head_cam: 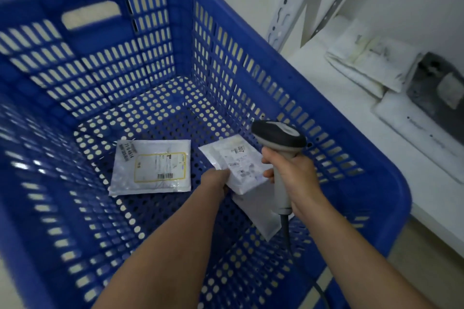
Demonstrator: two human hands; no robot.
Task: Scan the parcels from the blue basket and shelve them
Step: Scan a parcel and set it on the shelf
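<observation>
The blue basket fills most of the view, its slotted walls around a perforated floor. Inside it, my left hand grips the lower edge of a white parcel with a printed label, held tilted above the floor. My right hand holds a grey handheld scanner by its handle, its dark head right over the parcel's label; the cable hangs down past my wrist. A second white parcel with a yellow-bordered label and barcode lies flat on the basket floor to the left.
A white shelf runs along the right of the basket, with perforated metal uprights at the back. On it lie white parcels and a grey parcel.
</observation>
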